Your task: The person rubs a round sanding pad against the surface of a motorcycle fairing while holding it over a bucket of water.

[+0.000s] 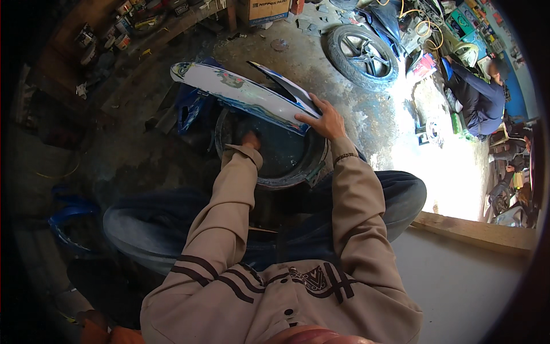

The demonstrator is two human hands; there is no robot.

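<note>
A long white panel (240, 92) with blue, worn edges and a dark slot lies slanted above a round dark basin (289, 178) of liquid between my legs. My right hand (321, 119) grips the panel at its right end. My left hand (250, 139) reaches down into the basin below the panel; its fingers are hidden. Behind the panel's left part sit dark blue plastic pieces (189, 114).
A wheel (362, 57) lies at the back right, near clutter and a cardboard box (268, 10). Another person (481, 103) crouches at the right. A blue part (69, 215) is on the left. A wooden-edged board (470, 275) lies at lower right.
</note>
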